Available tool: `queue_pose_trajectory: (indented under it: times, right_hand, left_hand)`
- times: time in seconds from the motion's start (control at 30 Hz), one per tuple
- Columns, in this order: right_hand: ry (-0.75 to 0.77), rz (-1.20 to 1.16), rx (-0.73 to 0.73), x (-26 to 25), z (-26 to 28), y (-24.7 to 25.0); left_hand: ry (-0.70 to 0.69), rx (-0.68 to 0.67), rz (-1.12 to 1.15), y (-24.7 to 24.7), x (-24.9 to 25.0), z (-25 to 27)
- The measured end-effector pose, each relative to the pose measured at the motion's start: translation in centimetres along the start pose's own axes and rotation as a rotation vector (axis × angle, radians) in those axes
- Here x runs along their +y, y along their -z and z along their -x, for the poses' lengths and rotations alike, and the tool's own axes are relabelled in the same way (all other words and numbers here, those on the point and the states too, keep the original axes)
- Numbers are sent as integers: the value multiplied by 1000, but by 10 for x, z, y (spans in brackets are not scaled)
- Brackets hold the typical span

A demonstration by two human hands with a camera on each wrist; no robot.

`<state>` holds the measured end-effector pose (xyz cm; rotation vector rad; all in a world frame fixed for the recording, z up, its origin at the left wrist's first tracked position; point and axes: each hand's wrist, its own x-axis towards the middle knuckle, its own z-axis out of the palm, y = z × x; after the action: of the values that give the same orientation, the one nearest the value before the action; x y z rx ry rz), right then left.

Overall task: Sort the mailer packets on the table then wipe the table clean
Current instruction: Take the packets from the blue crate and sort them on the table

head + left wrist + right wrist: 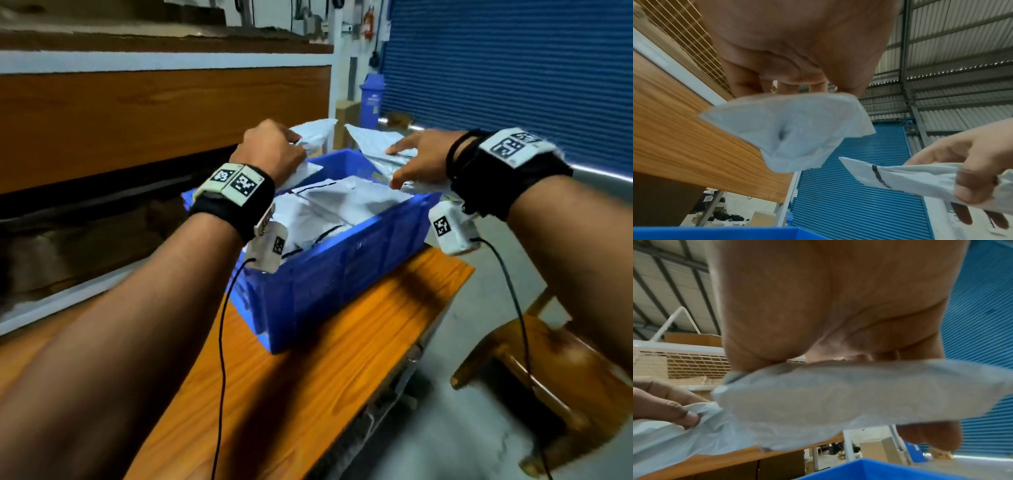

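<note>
A blue crate (342,274) stands on the orange wooden table (308,394), filled with several white mailer packets (335,205). Over the crate's far left my left hand (274,147) grips one white packet (315,135), which hangs crumpled in the left wrist view (797,129). My right hand (418,161) holds a second white packet (373,144) over the far right of the crate, fingers curled under it and thumb on top (818,402). Both packets are lifted above the crate (725,233).
A brown wooden shelf unit (154,120) runs along the left behind the table. A blue roller shutter (513,68) and a blue bin (371,99) lie beyond. A wooden chair (548,377) stands at the right on the grey floor.
</note>
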<state>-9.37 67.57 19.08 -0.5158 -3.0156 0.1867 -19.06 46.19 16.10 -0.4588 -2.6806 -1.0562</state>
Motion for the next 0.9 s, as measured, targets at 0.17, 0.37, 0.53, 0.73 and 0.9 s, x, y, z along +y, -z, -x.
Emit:
queue_pose_trajectory:
  times: [0.17, 0.37, 0.53, 0.73, 0.9]
  right_hand:
    - [16, 90, -76, 22, -71, 0]
    - [146, 233, -288, 34, -157, -25]
    - [286, 359, -349, 36, -219, -40]
    - [395, 445, -461, 45, -256, -78]
    - [413, 424, -589, 56, -266, -81]
  left_hand:
    - [-1, -60, -119, -49, 19, -52]
    - [58, -190, -255, -89, 27, -97]
    - [155, -212, -340, -109, 40, -120]
    - [193, -367, -508, -162, 48, -116]
    - [230, -625, -544, -167, 51, -112]
